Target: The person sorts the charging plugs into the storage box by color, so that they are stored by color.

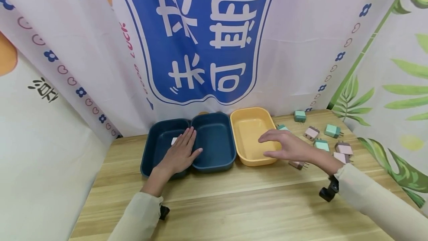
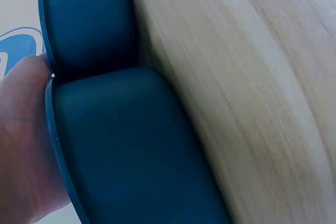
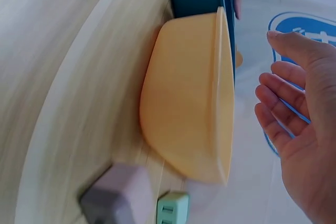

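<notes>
My left hand (image 1: 180,151), fingers straight and pressed together, is over the inner edges of two dark blue trays. A small white object (image 1: 174,141) shows in the left blue tray (image 1: 146,159), partly hidden by those fingers. The middle blue tray (image 1: 215,140) shows a bare floor. Over the right side of the yellow tray (image 1: 247,137) hovers my right hand (image 1: 287,145), its thumb and fingers apart and loosely bent. Nothing lies in its palm in the right wrist view, where the yellow tray's outer wall (image 3: 184,93) is beside it.
Several pink and green plug chargers lie scattered right of the yellow tray, among them a green charger (image 1: 332,130) and a pink charger (image 1: 311,133). A printed cloth (image 1: 291,66) hangs behind the trays. The wooden table (image 1: 234,203) extends in front.
</notes>
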`<state>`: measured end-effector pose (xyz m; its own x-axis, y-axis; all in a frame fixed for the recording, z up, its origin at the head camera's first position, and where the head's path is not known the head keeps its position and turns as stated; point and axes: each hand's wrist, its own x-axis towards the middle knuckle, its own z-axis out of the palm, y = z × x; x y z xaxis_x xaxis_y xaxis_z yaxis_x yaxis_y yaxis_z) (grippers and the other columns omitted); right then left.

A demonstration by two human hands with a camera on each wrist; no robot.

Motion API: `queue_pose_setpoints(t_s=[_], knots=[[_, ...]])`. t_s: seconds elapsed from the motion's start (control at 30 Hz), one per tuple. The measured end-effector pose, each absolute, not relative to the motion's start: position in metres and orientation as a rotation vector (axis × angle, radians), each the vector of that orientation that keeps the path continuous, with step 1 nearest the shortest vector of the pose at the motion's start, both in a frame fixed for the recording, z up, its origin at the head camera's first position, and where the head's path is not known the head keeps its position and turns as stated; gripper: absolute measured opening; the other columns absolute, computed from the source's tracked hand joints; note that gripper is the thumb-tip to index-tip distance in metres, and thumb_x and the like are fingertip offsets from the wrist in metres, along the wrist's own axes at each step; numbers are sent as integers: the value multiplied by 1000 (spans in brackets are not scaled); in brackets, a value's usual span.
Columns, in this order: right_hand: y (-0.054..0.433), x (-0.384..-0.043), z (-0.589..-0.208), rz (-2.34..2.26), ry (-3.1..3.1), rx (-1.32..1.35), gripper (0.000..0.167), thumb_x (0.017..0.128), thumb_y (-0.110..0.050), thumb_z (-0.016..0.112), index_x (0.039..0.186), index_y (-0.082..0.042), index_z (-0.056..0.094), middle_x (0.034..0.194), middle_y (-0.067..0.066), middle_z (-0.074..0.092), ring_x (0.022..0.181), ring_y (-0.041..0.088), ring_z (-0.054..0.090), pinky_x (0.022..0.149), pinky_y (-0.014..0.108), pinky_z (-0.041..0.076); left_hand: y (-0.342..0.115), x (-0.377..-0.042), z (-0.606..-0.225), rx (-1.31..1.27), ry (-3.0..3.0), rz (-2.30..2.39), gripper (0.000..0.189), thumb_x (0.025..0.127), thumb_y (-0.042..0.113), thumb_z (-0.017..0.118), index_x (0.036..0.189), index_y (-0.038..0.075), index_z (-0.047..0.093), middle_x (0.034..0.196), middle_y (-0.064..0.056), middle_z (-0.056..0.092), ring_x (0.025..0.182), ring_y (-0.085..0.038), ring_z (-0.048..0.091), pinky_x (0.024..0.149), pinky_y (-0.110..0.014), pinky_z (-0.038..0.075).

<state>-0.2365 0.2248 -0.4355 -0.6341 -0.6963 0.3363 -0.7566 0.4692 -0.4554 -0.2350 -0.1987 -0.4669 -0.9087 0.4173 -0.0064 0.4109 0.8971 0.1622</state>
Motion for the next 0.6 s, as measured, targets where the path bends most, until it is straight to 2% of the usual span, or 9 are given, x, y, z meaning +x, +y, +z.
queue_pose_setpoints(t_s=[0.23, 0.43, 0.6], knots=[[249, -234, -434, 814, -2608, 1235, 39, 87, -17, 89, 122, -5, 78, 123, 5, 76, 118, 29, 70, 96, 52, 60, -199, -235, -467, 639, 3011, 228, 81, 113, 51, 39, 168, 0, 10, 178, -15, 3, 165, -32, 2, 133, -53, 11], [268, -234, -432, 813, -2643, 1163, 37, 87, -17, 89, 122, -9, 78, 122, 2, 77, 115, 27, 72, 92, 49, 62, -198, -237, -470, 637, 3011, 223, 81, 113, 52, 39, 168, -2, 12, 178, -16, 3, 165, -33, 2, 133, -53, 12], [283, -234, -432, 809, -2667, 1118, 37, 86, -14, 89, 121, -8, 78, 121, 3, 77, 111, 25, 73, 88, 48, 63, -200, -238, -473, 629, 3008, 231, 83, 113, 56, 36, 168, -2, 12, 178, -16, 3, 165, -33, 2, 132, -54, 12]])
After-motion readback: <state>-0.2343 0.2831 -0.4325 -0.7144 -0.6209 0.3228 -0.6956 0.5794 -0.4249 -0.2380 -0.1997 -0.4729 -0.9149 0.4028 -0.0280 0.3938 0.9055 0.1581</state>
